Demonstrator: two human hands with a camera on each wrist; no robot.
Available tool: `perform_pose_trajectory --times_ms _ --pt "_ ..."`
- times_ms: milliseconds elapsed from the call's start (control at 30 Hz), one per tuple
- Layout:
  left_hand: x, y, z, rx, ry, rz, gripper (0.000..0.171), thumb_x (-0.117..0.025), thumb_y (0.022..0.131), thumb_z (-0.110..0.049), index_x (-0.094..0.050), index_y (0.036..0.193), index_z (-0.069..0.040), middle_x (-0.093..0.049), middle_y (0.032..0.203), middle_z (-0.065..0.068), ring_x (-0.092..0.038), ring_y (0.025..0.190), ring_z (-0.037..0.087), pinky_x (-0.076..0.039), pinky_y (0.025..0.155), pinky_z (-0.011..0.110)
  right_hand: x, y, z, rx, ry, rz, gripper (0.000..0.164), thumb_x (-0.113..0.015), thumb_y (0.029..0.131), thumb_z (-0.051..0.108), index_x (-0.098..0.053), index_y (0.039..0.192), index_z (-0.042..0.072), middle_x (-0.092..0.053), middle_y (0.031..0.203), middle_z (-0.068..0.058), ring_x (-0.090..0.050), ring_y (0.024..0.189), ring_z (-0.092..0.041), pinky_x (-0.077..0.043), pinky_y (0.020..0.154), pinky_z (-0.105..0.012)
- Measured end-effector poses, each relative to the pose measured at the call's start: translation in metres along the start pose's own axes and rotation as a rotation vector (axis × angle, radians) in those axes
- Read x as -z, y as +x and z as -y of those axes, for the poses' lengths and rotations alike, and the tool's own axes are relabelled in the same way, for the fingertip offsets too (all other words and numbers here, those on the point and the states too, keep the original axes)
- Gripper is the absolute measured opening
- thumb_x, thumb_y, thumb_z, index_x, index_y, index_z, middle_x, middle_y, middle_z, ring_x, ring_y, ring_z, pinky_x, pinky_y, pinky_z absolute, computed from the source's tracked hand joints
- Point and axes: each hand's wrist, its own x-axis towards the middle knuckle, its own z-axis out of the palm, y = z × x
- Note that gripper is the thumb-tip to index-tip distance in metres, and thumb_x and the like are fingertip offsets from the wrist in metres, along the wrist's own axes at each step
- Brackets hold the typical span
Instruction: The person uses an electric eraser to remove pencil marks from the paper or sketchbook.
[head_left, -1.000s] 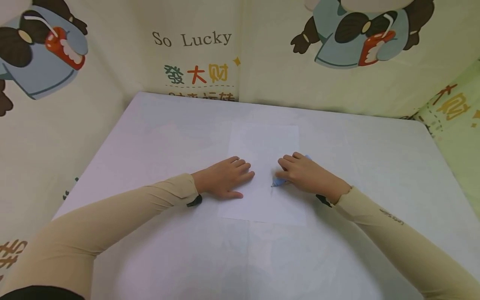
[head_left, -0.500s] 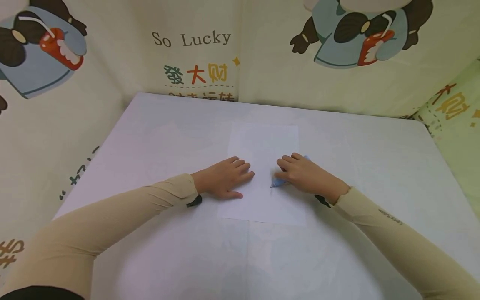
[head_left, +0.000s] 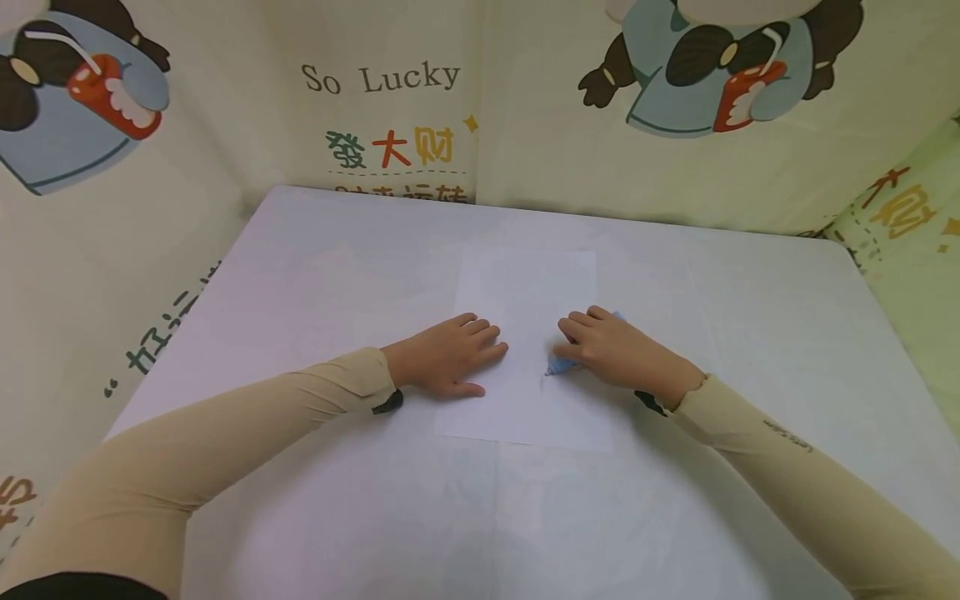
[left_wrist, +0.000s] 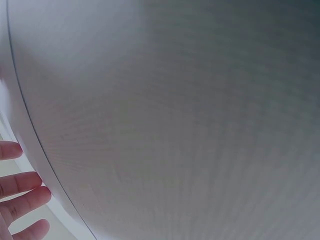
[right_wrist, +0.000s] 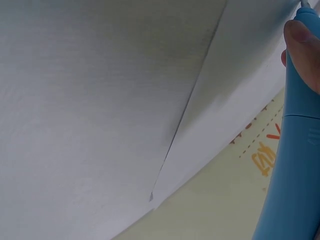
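Observation:
A white sheet of paper (head_left: 525,279) lies on the white table. My left hand (head_left: 446,357) rests flat on its left part with the fingers spread; several fingertips (left_wrist: 30,201) show at the lower left of the left wrist view. Over the right part of the sheet, my right hand (head_left: 618,350) grips a thick blue pen (head_left: 562,366), its narrow tip down at the paper. The right wrist view shows the long blue body of the pen (right_wrist: 292,155) and my thumb (right_wrist: 304,55) near its tip. A short faint mark (head_left: 543,383) lies just below the tip.
The white tabletop (head_left: 360,258) extends around the sheet on all sides. Behind it and to the sides hangs a cream curtain (head_left: 532,108) with printed cartoon figures and lettering.
The right hand with the pen shifts slightly left, then slightly right, staying near the faint mark. The left hand stays in place on the paper.

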Motion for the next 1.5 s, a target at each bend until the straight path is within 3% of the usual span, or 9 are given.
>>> perform_pose_trajectory --times_ms 433,900,1200,1500 --pt "-0.0011 0.0013 0.0 0.0 -0.009 0.002 0.061 -0.047 0.089 -0.055 -0.047 0.128 -0.009 -0.053 0.114 0.008 -0.051 0.103 0.025 -0.039 0.098 0.04 0.0019 0.0054 0.0019 0.007 -0.027 0.028 0.021 -0.079 0.071 0.014 -0.066 0.087 0.017 -0.046 0.078 -0.003 -0.039 0.069 -0.017 -0.031 0.063 -0.028" --pt "0.0032 0.0001 -0.0007 0.001 -0.023 0.0 0.06 -0.049 0.088 -0.054 -0.048 0.127 -0.008 -0.053 0.114 0.008 -0.051 0.103 0.025 -0.039 0.096 0.039 0.0007 0.0072 0.0017 0.032 -0.002 -0.017 0.019 -0.078 0.072 0.012 -0.064 0.084 0.015 -0.044 0.077 -0.003 -0.039 0.068 -0.016 -0.03 0.063 -0.027" --pt "0.0011 0.0005 -0.0004 0.007 -0.01 0.007 0.059 -0.049 0.088 -0.054 -0.047 0.127 -0.009 -0.053 0.113 0.007 -0.051 0.102 0.024 -0.039 0.097 0.039 0.0039 0.0044 0.0015 0.009 -0.025 0.056 0.017 -0.075 0.075 0.012 -0.065 0.087 0.016 -0.047 0.079 -0.004 -0.04 0.069 -0.017 -0.032 0.063 -0.028" --pt "-0.0004 0.0011 -0.0001 -0.001 -0.005 -0.003 0.059 -0.048 0.088 -0.054 -0.048 0.125 -0.009 -0.053 0.11 0.007 -0.051 0.099 0.024 -0.039 0.095 0.037 0.0037 0.002 0.0004 0.028 -0.009 0.018 0.022 -0.08 0.069 0.013 -0.065 0.086 0.016 -0.045 0.078 -0.003 -0.04 0.069 -0.017 -0.031 0.063 -0.028"
